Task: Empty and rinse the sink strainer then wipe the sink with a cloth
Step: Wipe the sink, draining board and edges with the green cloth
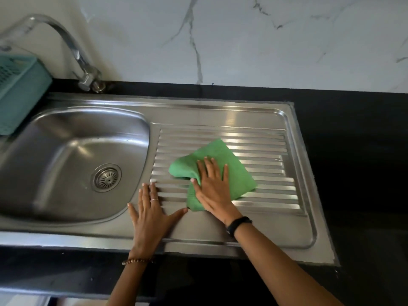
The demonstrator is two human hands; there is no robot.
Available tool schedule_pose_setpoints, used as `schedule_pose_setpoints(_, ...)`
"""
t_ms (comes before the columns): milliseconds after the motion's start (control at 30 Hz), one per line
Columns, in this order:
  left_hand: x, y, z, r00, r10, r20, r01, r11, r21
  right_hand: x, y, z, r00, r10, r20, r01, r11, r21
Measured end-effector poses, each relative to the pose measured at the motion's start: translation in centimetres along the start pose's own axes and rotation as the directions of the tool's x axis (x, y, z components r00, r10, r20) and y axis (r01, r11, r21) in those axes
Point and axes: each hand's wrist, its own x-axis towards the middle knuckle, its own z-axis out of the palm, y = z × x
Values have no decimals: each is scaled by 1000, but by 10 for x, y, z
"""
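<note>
Right grip (213,186) spread flat on green cloth (234,171), cloth beneath palm, on drainboard (265,138)

Both my arms reach forward from the lower edge of the view, bare to past the elbow. My left hand (152,214) lies palm down, fingers straight and slightly spread, thumb stretched out to the right; a ring (154,200) sits on one finger and a beaded bracelet (138,261) circles the wrist. My right forearm comes in at a slant from the lower right, with a dark band (237,225) round the wrist. My right hand (213,189) is also flat and palm down, fingers straight and close together, pointing away from me, thumb out to the left. The two hands lie near each other, thumbs nearly meeting.
</note>
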Motion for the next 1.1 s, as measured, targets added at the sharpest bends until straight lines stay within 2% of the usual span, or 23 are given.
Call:
schedule_pose_setpoints(100,-5,-3,-2,999,1,-34,-3,998,-57,21,-39,12,988,-153,35,154,988,-25)
schedule_pose_setpoints(233,-3,-4,-1,999,12,-38,-14,998,-65,44,-80,23,936,-331,115,340,938,-67)
schedule_pose_setpoints(400,-9,-1,-2,1000,6,-28,-6,1000,-7,28,-62,25,889,-441,126,455,883,-113)
schedule_pose_setpoints(533,-15,5,-1,999,25,41,-25,1000,9,0,-20,20,945,-327,27,328,941,-87)
schedule_pose_setpoints(700,-17,28,12,950,295,102,-299,953,35,-39,54,0,990,-95,-99,89,994,-66)
schedule_pose_setpoints(833,-20,54,27,900,393,186,-416,903,104,-60,115,-16,985,102,-138,-112,991,-68)
schedule_pose_setpoints(933,-21,54,27,899,397,187,-420,901,107,-72,147,-27,951,248,-182,-256,967,-16)
schedule_pose_setpoints(1100,-22,43,17,889,407,211,-435,894,105,-100,138,-22,928,333,-167,-345,938,-45)
